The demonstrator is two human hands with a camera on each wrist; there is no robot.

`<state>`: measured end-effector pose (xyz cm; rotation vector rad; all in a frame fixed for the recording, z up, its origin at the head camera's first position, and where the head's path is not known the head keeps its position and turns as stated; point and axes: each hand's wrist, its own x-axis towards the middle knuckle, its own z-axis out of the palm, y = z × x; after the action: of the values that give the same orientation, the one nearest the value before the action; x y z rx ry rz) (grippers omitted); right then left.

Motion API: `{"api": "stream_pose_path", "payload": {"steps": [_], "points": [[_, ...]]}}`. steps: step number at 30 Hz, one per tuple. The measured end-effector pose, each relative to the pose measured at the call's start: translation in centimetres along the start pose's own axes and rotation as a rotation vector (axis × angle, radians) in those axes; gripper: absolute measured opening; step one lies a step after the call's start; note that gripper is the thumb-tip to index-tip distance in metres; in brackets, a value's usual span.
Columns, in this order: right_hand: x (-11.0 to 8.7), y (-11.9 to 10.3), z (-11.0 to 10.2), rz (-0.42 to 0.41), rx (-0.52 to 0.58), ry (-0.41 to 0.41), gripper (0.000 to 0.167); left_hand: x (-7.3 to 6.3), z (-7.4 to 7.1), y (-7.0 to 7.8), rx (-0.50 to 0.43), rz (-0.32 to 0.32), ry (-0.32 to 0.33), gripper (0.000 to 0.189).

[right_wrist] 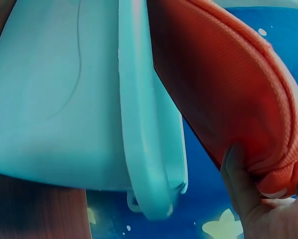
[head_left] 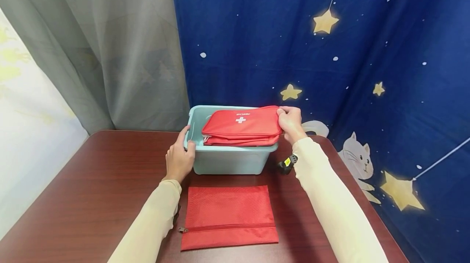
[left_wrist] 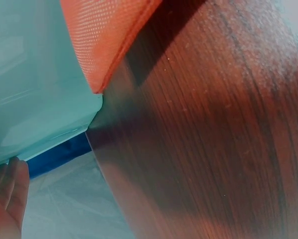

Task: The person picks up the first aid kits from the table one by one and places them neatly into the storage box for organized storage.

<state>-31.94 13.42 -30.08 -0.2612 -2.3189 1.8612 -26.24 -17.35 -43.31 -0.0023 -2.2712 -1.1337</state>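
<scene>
A red first aid bag point(head_left: 242, 123) with a white cross lies across the top of a pale teal plastic bin point(head_left: 227, 161). Its right end is raised over the rim. At that end my right hand point(head_left: 291, 123) pinches the bag between thumb and fingers; the right wrist view shows the fingers point(right_wrist: 236, 174) under the bag's edge point(right_wrist: 228, 94). My left hand point(head_left: 180, 156) grips the bin's left front corner, thumb at the front and fingers along the left side. What lies deeper in the bin is hidden by the bag.
In front of the bin, a flat red zippered pouch point(head_left: 229, 210) lies on the dark wooden table point(head_left: 128, 181), its zipper pull point(head_left: 182, 230) at the left. Behind the table hang a grey curtain point(head_left: 136, 51) and a blue star-patterned curtain point(head_left: 249, 43).
</scene>
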Motion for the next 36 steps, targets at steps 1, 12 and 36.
{"api": "stream_pose_path", "payload": {"steps": [1,12,36], "points": [[0.0,0.0,0.2,-0.002,-0.005,-0.001,0.037,0.0,0.0,0.0,-0.001,0.002,0.001,0.051],[-0.2,0.0,1.5,0.009,-0.068,0.01,0.037,-0.1,0.0,0.0,0.002,0.005,0.006,0.051],[-0.4,0.7,1.9,-0.08,-0.18,-0.071,0.039,-0.4,-0.2,0.7,0.005,-0.019,0.006,0.05]]}}
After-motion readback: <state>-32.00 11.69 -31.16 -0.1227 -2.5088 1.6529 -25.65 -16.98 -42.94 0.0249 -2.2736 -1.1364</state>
